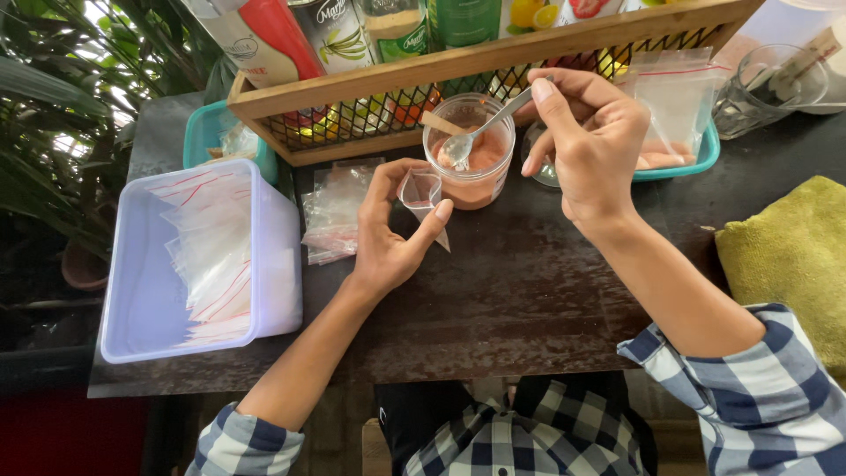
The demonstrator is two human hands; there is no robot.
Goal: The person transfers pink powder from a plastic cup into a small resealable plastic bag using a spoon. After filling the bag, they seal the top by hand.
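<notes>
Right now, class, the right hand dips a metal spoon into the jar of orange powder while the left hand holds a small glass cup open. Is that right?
Not quite. The head view shows the left hand holding a small clear plastic bag open, not a glass cup. The right hand does dip the metal spoon into the jar of orange powder.

Glossy metal spoon (480, 132); clear smooth plastic jar (469, 152); thin transparent plastic bag (423, 192); translucent matt plastic box (198, 256); plain wooden rack (458, 62) with black wire mesh; dark, worn, rough table (520, 291); fuzzy yellow-green cloth (793, 256); clear glass (762, 88).
</notes>
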